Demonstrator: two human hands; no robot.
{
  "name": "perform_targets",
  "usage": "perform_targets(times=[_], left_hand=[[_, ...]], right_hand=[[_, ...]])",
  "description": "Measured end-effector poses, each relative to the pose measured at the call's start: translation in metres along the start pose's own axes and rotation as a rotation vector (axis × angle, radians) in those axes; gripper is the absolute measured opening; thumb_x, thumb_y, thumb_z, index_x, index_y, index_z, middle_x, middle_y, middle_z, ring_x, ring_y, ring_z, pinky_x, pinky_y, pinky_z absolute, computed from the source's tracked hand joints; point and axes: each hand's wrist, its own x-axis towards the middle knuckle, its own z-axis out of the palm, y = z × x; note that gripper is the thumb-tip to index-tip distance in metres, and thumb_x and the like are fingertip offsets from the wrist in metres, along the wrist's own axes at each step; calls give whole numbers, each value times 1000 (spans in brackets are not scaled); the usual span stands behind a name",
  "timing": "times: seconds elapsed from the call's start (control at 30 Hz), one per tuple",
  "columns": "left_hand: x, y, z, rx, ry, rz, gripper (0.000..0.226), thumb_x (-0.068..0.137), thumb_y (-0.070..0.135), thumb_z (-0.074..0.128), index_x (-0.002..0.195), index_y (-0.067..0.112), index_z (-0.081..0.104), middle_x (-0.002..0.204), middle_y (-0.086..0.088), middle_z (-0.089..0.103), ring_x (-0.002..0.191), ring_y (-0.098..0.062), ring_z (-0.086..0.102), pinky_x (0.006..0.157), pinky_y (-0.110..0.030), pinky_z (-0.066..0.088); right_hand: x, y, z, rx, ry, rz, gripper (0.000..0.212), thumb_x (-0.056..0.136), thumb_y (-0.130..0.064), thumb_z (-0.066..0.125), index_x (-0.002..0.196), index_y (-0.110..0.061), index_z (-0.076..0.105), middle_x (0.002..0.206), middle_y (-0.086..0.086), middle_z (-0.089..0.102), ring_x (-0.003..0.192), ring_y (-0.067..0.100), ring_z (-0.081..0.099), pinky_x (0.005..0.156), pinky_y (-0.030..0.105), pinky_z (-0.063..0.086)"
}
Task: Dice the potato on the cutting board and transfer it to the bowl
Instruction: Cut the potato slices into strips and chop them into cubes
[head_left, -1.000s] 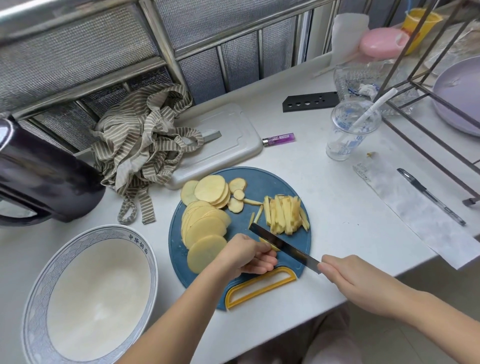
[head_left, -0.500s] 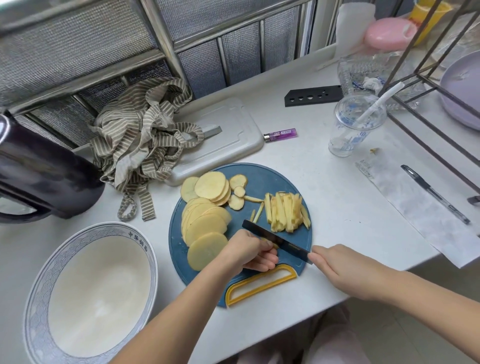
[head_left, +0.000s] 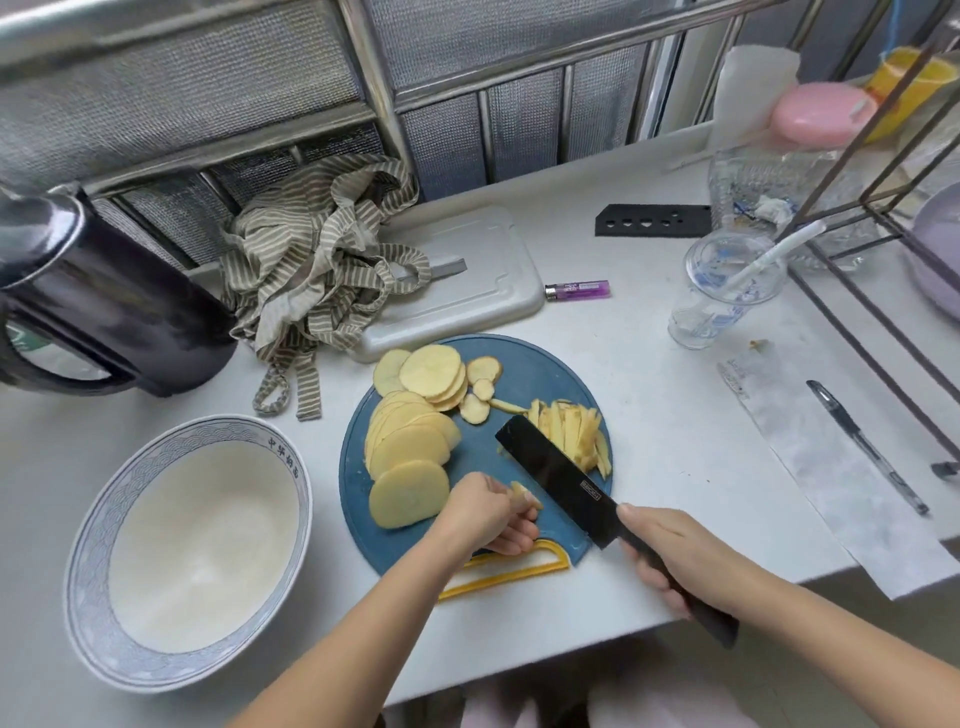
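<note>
The potato is all on the cutting board (head_left: 524, 364), none of it in the bowl. A fanned stack of potato slices (head_left: 410, 457) lies just beyond and to the left of the left hand (head_left: 483, 514), with a smaller fan and a few end rounds farther out. A heap of sticks (head_left: 571, 434) lies beyond the right hand (head_left: 670, 556), at the board's right edge. The left hand is curled, its fingertips pinching a small potato piece (head_left: 521, 492) near the board's near edge; the curl looks meant to keep the fingertips behind the cutting line. The right hand is wrapped round the handle of the knife (head_left: 558, 480), one fingertip up by the blade's heel, probably for control. The black blade runs away from that hand between the pinched piece and the sticks, its flat face tipped toward the camera; whether its edge touches the board I cannot tell. From this layout, cutting slices into sticks seems under way and crosswise dicing not yet begun, so much of the task remains. The bowl (head_left: 91, 561) waits well to the left of the left hand, off the board, likely so the dice can be scraped across. Beyond both hands lie a striped cloth (head_left: 311, 270), a white tray (head_left: 483, 270) and a lighter (head_left: 576, 290). A dark kettle (head_left: 104, 312) stands beyond the bowl, and a plastic cup (head_left: 722, 296), a paper strip (head_left: 831, 478) and a pen (head_left: 867, 447) lie right of the right hand.
</note>
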Motion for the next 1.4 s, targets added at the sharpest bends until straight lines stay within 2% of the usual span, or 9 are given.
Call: perform_targets(times=[0.27, 0.4, 0.5, 0.6, 0.73, 0.83, 1.0, 1.17, 1.4], left_hand=[[-6, -6, 25, 197, 427, 53, 40, 79, 46, 75, 66, 17, 51, 62, -5, 60, 57, -19, 56, 69, -42, 53], [-7, -1, 35, 226, 478, 0, 50, 72, 53, 78, 77, 14, 46, 81, -4, 63, 64, -17, 54, 61, -37, 44], [-14, 0, 34, 207, 562, 53, 44, 78, 52, 72, 89, 13, 55, 95, -3, 67, 76, -15, 63, 72, -37, 53], [-25, 5, 24, -267, 711, 238, 32, 95, 47, 51, 94, 18, 63, 87, 0, 67, 84, -13, 65, 83, -35, 52], [-28, 13, 18, -1123, 243, 174, 56, 101, 51, 29, 114, 6, 61, 116, -12, 66, 107, -24, 62, 96, -42, 46], [-28, 23, 22, -1353, 49, 206, 58, 102, 48, 28, 118, 1, 57, 116, -19, 67, 106, -31, 64, 89, -44, 50], [-17, 30, 30, -1112, 218, 188, 45, 104, 39, 35, 119, 2, 56, 115, -18, 66, 101, -27, 67, 76, -34, 57], [-14, 28, 31, -818, 426, 178, 33, 104, 28, 40, 103, 3, 61, 90, -9, 68, 81, -18, 70, 68, -26, 58], [-8, 3, 38, 88, 730, 52, 36, 97, 39, 50, 73, 12, 51, 70, -2, 56, 78, -29, 59, 67, -37, 46]], right_hand=[[12, -29, -42, 87, -174, 70, 46, 101, -47, 31, 80, -7, 44, 52, 7, 40, 37, 16, 34, 38, 21, 34], [16, -37, -50, 68, -234, 36, 47, 101, -47, 32, 79, -7, 44, 52, 7, 39, 38, 17, 34, 40, 24, 33], [16, -44, -56, 60, -284, 11, 46, 101, -47, 33, 78, -8, 44, 52, 7, 39, 38, 17, 33, 39, 22, 33], [16, -52, -60, 110, -349, 20, 45, 100, -48, 35, 79, -9, 45, 53, 7, 37, 38, 17, 32, 38, 22, 34], [20, -62, -60, 102, -405, -2, 45, 99, -50, 37, 81, -9, 45, 53, 7, 36, 37, 17, 32, 38, 22, 33], [23, -65, -58, 54, -401, -43, 46, 99, -50, 37, 80, -9, 45, 53, 7, 37, 37, 17, 33, 38, 22, 34], [29, -67, -58, -138, -327, -100, 45, 101, -47, 34, 78, -10, 46, 52, 5, 40, 38, 18, 36, 39, 23, 34], [31, -65, -59, -217, -226, -196, 43, 102, -41, 36, 74, -10, 45, 55, 9, 37, 38, 20, 35, 38, 24, 30], [36, -70, -80, -121, -37, -212, 45, 101, -42, 37, 73, -9, 46, 53, 8, 41, 38, 20, 37, 38, 24, 32]])
